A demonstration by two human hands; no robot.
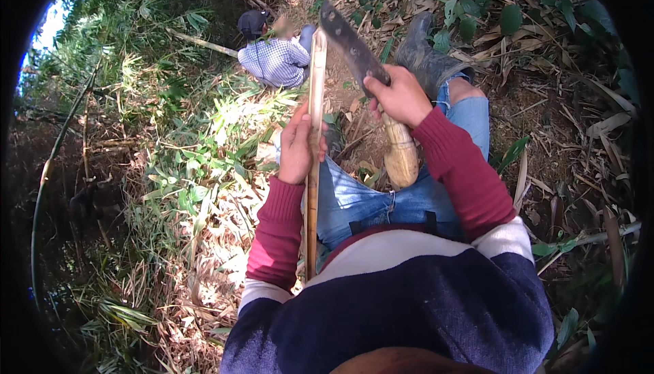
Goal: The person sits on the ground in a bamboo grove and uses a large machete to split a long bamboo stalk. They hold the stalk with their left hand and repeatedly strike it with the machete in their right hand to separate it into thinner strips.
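Head view: L hand [297, 148] has a narrow, closed-in grip on a split bamboo strip [317, 84], fingers showing on both sides of it. Strip's long & pale, running far to near, w/ far end well past the hand & near end down btwn the L forearm and the person's trunk.

R hand [400, 98] is wrapped round a big knife where blade [351, 41] meets handle [400, 152], thumb laid on the blade. Blade's dark w/ a few holes, slanting far & left, tip close to strip's far end; can't tell if they touch. Handle's yellowish, thick, bulging at its near end, hanging over the jeans [436, 200].

Legs apart; R knee bare thru a gap in the denim, dark muddy boot [424, 54] farther off on the right.

Far, a bit left: a co-worker [272, 60] in checked shirt & dark cap, low to the ground, nr a pale pole [204, 43]. Far left, a bent green stalk [44, 173]. Dry leaves [531, 43] & green plants all round, esp. far right.
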